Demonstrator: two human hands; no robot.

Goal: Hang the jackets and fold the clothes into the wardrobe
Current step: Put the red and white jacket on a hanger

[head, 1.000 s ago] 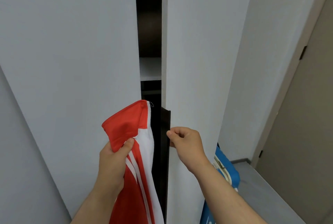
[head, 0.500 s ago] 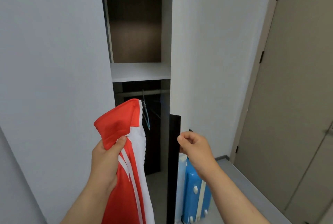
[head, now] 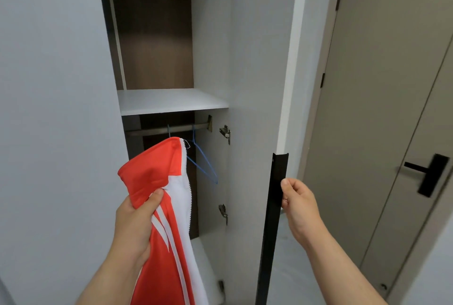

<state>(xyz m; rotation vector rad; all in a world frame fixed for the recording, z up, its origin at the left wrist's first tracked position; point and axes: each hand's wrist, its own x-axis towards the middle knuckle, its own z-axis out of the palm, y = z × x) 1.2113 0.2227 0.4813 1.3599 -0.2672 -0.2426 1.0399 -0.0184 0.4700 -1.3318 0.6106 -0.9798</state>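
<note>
My left hand (head: 136, 225) grips a red and white jacket (head: 166, 206) by its collar, and the jacket hangs down in front of the open wardrobe. My right hand (head: 297, 203) holds the black handle strip (head: 274, 206) on the edge of the right wardrobe door (head: 255, 84), which stands swung wide open. Inside, a metal rail (head: 169, 129) runs under a white shelf (head: 171, 101). Blue wire hangers (head: 204, 161) hang on the rail, partly hidden behind the jacket.
The left wardrobe door (head: 54, 108) is closed and fills the left side. A grey room door (head: 380, 108) with a black lever handle (head: 427, 173) stands on the right, close to the open wardrobe door. Hinges (head: 225, 132) sit on the wardrobe's inner wall.
My right hand has pulled the right wardrobe door from a narrow gap to wide open, revealing the shelf, rail and hangers. My left hand keeps holding the jacket.
</note>
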